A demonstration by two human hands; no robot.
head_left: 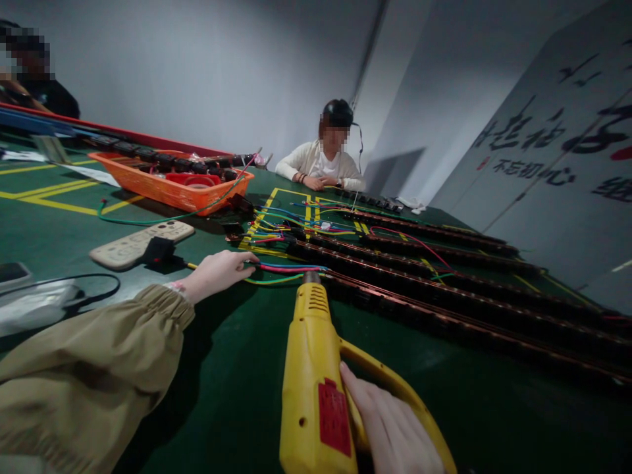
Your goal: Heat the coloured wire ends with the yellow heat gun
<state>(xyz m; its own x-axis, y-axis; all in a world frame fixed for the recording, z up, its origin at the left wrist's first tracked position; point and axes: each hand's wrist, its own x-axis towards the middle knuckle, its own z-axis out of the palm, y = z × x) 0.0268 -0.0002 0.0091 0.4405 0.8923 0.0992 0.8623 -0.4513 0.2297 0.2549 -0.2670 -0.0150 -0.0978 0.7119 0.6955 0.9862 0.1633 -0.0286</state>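
Note:
My right hand (pixel 392 421) is wrapped round the handle of a yellow heat gun (pixel 311 368) with a red label on its side. The metal nozzle points away from me, close to a bundle of coloured wires (pixel 289 268) in blue, red and green. Those wires join the near end of a long dark strip with copper-coloured bars (pixel 419 299). My left hand (pixel 220 273) closes its thumb and fingers on the wires, left of the nozzle. A black connector block (pixel 160 253) lies at the wires' other end, by my left wrist.
Several more strips (pixel 395 276) lie side by side beyond the near one. An orange basket (pixel 172 191) of parts stands at the back left, with a beige power strip (pixel 141 245) in front. A person (pixel 320 161) sits across the green table; another is far left.

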